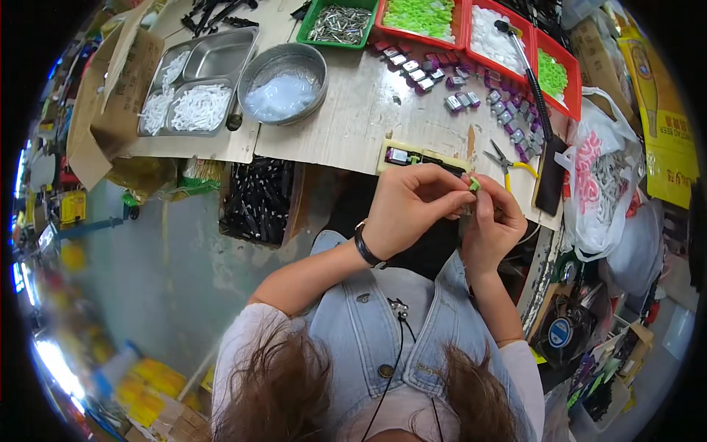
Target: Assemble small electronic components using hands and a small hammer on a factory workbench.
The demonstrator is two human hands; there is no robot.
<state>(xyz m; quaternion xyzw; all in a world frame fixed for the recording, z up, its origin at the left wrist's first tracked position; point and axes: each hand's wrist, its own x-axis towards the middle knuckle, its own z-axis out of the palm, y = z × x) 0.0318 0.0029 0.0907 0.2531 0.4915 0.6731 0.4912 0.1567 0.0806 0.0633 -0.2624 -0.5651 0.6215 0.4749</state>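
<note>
A small bright green plastic part (pixel 473 184) is pinched between the fingertips of both my hands, just in front of the table's near edge. My left hand (pixel 418 200) comes in with thumb and forefinger closed at the part's left side. My right hand (pixel 492 225) grips it from the right, its other fingers curled. Just beyond my hands, a small fixture (pixel 431 163) lies at the table edge, holding a small dark piece with a silvery top (pixel 398 155). To the right of my right hand rest pliers (pixel 507 165) with yellow handles.
Several purple-and-silver small assemblies (pixel 464 102) lie across the table. Behind them are red trays (pixel 462 46) of green and white parts and a green tray (pixel 300 35) of metal pins. A round metal bowl (pixel 321 99), a steel compartment tray (pixel 234 68) and a plastic bag (pixel 589 184) flank these.
</note>
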